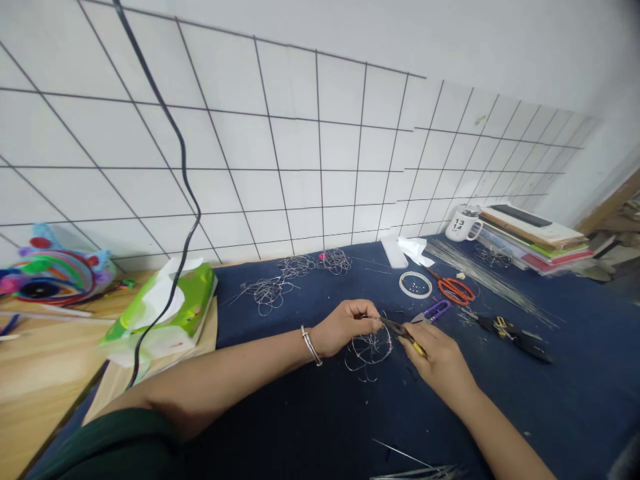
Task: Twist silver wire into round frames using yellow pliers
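Note:
Thumb and fingers of my left hand pinch the top edge of a round bent-wire piece with loops and a few small beads. My right hand is closed around pliers with yellow on the handles. Their jaws meet the wire right beside my left fingertips; whether they are clamped on it is too small to tell. Just past my right hand lie purple-handled snips, and farther right a black pair of pliers.
Tangled wire pieces lie at the back. Near the right hand are a bead dish and orange-handled scissors. Straight wires, a mug and stacked books stand right; a tissue pack and hanging black cable are left.

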The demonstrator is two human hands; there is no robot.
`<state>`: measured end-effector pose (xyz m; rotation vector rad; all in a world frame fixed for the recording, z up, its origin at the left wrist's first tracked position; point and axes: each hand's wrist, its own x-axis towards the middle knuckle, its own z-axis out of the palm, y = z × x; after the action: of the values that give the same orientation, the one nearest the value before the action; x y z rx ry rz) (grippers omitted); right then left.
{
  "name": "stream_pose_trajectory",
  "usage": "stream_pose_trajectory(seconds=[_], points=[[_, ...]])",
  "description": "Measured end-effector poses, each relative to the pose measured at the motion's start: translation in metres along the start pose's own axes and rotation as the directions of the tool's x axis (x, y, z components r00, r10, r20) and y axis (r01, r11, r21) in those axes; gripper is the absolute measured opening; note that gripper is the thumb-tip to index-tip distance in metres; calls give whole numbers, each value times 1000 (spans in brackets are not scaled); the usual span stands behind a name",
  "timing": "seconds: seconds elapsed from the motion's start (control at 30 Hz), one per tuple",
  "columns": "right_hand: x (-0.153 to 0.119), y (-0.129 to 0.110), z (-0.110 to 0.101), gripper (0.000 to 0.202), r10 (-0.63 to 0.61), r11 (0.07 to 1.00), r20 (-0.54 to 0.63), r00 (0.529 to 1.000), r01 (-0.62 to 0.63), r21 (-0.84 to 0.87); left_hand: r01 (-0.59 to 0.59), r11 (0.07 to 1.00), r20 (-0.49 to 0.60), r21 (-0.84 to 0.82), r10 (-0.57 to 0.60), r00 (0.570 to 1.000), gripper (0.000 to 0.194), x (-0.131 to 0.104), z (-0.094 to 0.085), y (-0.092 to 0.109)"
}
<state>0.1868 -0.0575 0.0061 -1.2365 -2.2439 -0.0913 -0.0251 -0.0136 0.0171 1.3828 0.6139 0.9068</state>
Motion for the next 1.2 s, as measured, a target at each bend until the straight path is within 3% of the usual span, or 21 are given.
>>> stream_pose_trajectory(seconds=[0.2, 0.4, 0.73, 1.0, 1.2], points=[[1, -4, -2, 21, 41, 999, -8, 999, -41, -35, -25, 990, -74, 136, 35, 997, 21, -2, 2, -1], [1, -10, -6, 21, 50, 982, -38, 998, -56, -178, -116, 889, -175, 443, 213, 961, 12, -3, 3, 0], [-1, -15, -6, 21, 45, 966, -43, 998, -54, -254, -161, 800, -123, 577, 280, 952, 10, -3, 5, -5], [-2, -5, -4, 20, -16, 974, -71, 997, 0, -225, -148, 855, -86, 497, 218, 972, 11, -3, 3, 0], [-1, 2, -3, 19, -77, 984, -115, 990, 57, -171, -23, 980, 45, 198, 14, 999, 22, -3, -1, 3]])
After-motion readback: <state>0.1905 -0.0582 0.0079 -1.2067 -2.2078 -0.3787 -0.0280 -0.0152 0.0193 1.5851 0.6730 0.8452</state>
